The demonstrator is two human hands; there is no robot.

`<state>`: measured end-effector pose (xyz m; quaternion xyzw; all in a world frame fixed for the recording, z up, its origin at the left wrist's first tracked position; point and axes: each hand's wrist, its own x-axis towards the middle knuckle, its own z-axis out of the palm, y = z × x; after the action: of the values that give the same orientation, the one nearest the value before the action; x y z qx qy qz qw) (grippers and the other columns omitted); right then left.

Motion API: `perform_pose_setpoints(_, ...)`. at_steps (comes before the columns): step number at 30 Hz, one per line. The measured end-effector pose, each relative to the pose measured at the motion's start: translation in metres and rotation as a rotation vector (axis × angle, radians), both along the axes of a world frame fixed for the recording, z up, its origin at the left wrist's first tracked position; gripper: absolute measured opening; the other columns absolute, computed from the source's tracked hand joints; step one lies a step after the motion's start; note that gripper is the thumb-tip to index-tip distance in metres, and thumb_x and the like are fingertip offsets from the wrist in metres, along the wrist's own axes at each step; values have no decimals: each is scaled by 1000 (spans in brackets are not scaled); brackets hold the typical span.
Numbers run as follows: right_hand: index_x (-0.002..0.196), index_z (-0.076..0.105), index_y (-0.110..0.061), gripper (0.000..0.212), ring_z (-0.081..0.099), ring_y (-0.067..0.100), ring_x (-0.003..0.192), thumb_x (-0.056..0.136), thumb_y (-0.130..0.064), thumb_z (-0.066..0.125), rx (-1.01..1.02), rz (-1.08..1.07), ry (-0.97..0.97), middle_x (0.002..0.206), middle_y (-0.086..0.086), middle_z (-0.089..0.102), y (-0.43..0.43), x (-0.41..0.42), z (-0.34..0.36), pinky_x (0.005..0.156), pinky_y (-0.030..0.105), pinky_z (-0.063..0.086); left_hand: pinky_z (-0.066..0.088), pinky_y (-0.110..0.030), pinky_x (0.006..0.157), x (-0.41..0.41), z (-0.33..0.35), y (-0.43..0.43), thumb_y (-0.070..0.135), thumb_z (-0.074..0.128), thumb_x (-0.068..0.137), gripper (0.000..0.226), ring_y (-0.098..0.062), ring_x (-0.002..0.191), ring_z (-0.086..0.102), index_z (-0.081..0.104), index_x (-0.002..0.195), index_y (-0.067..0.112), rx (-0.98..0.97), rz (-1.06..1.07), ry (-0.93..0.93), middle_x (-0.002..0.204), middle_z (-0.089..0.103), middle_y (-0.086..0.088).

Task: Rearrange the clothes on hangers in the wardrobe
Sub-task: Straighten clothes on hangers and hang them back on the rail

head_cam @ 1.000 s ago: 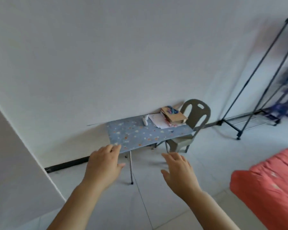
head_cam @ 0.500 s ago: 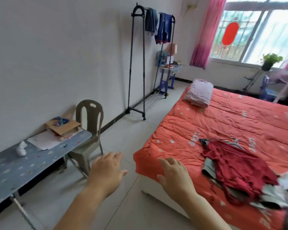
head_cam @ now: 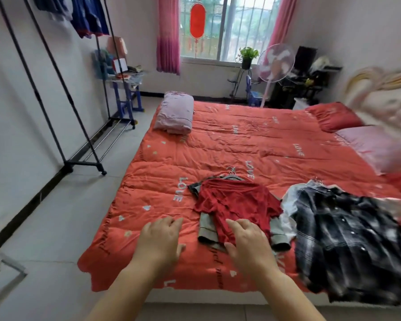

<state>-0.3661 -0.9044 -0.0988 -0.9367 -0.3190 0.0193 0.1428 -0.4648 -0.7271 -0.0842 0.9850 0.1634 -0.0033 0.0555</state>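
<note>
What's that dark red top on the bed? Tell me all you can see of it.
The dark red top lies rumpled on the orange-red quilt, close to the bed's near edge. It looks thin and soft, short sleeves spread sideways. It rests on a grey garment whose cuffs stick out below, and metal hanger hooks show above its collar. The right hand covers its lower hem; contact cannot be told.

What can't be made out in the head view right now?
Head view:
Grey garment under the red shirt: mostly covered by it.
Rack: top rail and hangers of the blue clothes cut by the top edge.
Plaid shirt: right side motion-blurred.
Whether the right hand touches the red shirt: unclear.
</note>
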Motion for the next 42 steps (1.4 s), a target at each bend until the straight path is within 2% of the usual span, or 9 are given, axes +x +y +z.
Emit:
perform_pose_setpoints(7, 143, 31, -26, 57, 36, 15, 125, 91, -37, 52, -26, -147, 22, 134, -6, 40, 4, 101, -4, 107, 29, 26, 29, -32, 104, 136, -12, 13, 46, 49, 89, 63, -17, 128, 36, 25, 144, 26, -7, -190, 23, 140, 38, 4)
perform_pose_setpoints(14, 144, 29, -27, 57, 36, 14, 125, 92, -37, 50, -45, -223, 72, 134, -6, 39, -16, 195, -15, 107, 26, 25, 29, -31, 106, 243, -27, 3, 46, 50, 88, 64, -16, 128, 36, 25, 144, 26, -50, -254, 83, 139, 38, 6)
perform_pose_setpoints(19, 143, 28, -29, 56, 33, 13, 127, 92, -38, 48, -62, -192, 136, 136, -8, 37, -23, 284, -37, 106, 28, 25, 29, -34, 108, 322, -48, -7, 48, 49, 88, 65, -16, 128, 37, 24, 144, 27, -42, -195, 137, 139, 38, 6)
perform_pose_setpoints(23, 144, 27, -28, 56, 32, 14, 128, 93, -38, 48, -96, -88, 207, 138, -6, 36, -26, 369, -59, 107, 27, 22, 28, -34, 108, 392, -65, -19, 48, 48, 89, 64, -17, 128, 36, 24, 144, 26, -70, -99, 182, 139, 38, 5)
perform_pose_setpoints(32, 142, 32, -26, 56, 39, 18, 125, 90, -36, 51, -177, 44, 291, 137, -3, 40, 1, 519, -118, 104, 28, 28, 30, -32, 105, 516, -114, -10, 47, 47, 91, 62, -17, 128, 36, 25, 144, 24, -144, 45, 255, 139, 37, 4)
perform_pose_setpoints(37, 140, 36, -24, 54, 40, 21, 124, 90, -34, 52, -225, 52, 368, 135, 0, 41, 31, 576, -174, 103, 31, 33, 33, -33, 103, 577, -169, 17, 45, 48, 91, 59, -20, 127, 38, 29, 142, 22, -176, 60, 309, 138, 39, 1)
perform_pose_setpoints(42, 134, 42, -21, 48, 44, 26, 121, 89, -32, 54, -280, 45, 399, 130, 4, 45, 67, 633, -247, 97, 35, 39, 37, -38, 99, 634, -252, 47, 41, 51, 90, 53, -24, 124, 42, 37, 136, 19, -195, 54, 394, 135, 42, -2)
